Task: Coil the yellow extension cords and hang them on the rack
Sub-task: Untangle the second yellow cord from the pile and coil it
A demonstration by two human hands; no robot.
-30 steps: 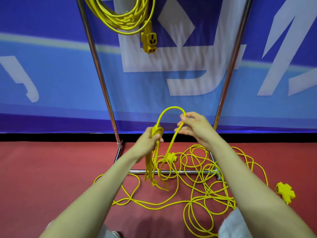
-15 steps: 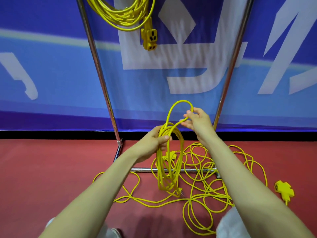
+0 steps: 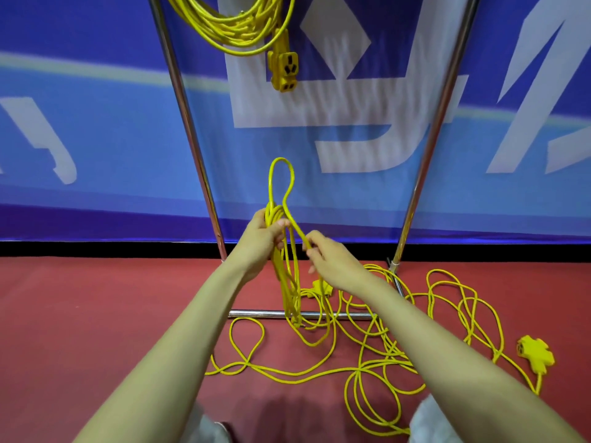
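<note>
Top of the rack (image 3: 188,129) is cut off, so only the bottom of one hung coil (image 3: 236,27) shows at upper centre, with its socket (image 3: 284,70) dangling below. Two uprights and one base bar (image 3: 256,313).

Left hand (image 3: 265,238), mid-frame, has its fingers curled round a bundle (image 3: 287,282) of loops hanging down to the bar. The loops overlap too much to count. One loop (image 3: 270,187) sticks up above it. Right hand (image 3: 332,260), just beside, pinches a strand between thumb and fingertips.

The tangle (image 3: 388,346) on the red floor (image 3: 96,314), lower right, could be one cord or two, can't tell. Two more sockets down there: a half-hidden socket (image 3: 321,287) behind the right wrist and a far-right socket (image 3: 537,351).
</note>
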